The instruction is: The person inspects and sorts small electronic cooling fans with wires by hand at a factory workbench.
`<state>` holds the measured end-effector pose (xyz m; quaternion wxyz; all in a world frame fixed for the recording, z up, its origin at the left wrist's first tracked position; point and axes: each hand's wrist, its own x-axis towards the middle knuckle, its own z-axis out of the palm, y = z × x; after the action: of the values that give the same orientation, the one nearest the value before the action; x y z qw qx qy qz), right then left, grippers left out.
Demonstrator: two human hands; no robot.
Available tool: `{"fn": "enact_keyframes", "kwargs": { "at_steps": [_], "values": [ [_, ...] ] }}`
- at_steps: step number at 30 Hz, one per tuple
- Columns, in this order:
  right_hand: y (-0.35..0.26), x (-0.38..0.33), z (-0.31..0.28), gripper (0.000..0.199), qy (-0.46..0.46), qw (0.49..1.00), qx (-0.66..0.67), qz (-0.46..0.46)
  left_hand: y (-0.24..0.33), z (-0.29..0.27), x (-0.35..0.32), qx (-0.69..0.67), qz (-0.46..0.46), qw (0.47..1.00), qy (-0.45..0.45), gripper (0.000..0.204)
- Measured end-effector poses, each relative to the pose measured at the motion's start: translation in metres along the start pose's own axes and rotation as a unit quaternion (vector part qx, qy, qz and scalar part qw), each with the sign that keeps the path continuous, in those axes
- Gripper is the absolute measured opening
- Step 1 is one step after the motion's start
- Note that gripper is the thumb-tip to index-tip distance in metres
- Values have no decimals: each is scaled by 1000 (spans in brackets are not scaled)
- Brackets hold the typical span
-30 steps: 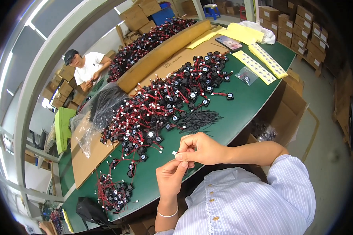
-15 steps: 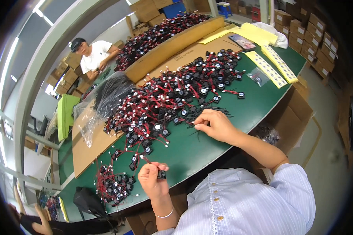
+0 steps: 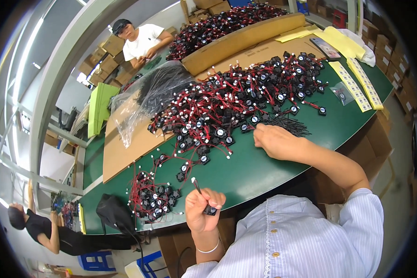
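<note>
Left hand (image 3: 205, 209) pinches a little fan (image 3: 210, 211)

The fan is in the lower middle of the frame, between bent fingers. Right of the middle, the right hand (image 3: 278, 142) curls by thin black sticks (image 3: 293, 126); I can't tell if it holds any.

**Bright room, bent edges**

Tube lights (image 3: 30, 46) glare white far left of the fingers (image 3: 262, 134); the green table (image 3: 241, 173) shines between both hands' fingers. Left of them a post (image 3: 44, 111) bows, and black rims the view.

Assembly workshop: heaped wired parts (image 3: 238, 102), stacked cartons (image 3: 395, 60)
</note>
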<state>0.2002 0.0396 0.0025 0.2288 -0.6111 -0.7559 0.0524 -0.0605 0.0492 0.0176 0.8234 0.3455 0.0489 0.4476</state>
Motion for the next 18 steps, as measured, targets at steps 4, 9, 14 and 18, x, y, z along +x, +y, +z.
{"fn": "enact_keyframes", "kwargs": {
  "at_steps": [4, 9, 14, 18],
  "values": [
    [-5, 12, -4, 11, 117, 977, 174, 43, -3, 2, 2, 61, 35, 997, 11, 15],
    [-28, 8, -11, 9, 171, 946, 276, -12, -9, 11, 4, 219, 79, 972, 20, 14],
    [-19, 10, -12, 11, 202, 969, 138, -21, -21, 23, 10, 269, 68, 961, 23, 14],
    [-39, -5, -22, 11, 130, 930, 339, -47, -31, 23, 12, 251, 47, 966, 27, 14]
  ]
}}
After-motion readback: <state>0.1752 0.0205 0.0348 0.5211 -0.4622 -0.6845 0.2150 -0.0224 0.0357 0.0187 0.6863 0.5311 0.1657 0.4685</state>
